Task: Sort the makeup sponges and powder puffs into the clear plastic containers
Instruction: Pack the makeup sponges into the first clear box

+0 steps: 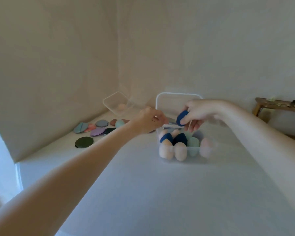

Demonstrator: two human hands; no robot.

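Right hand point(195, 114) pinches navy sponge point(181, 118) just above near clear container point(180, 150), already packed with peach, navy, mint sponges. Left hand point(147, 122) curled at container's back rim; grip unclear through blur. Powder puffs point(95, 129) spread on bench point(143, 193) left; second container point(117, 103) behind.

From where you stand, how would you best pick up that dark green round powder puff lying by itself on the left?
The dark green powder puff lies flat on the white table, apart from the others. Probably come from above and pinch opposite edges of its rim; the thin disc offers little else to hold.
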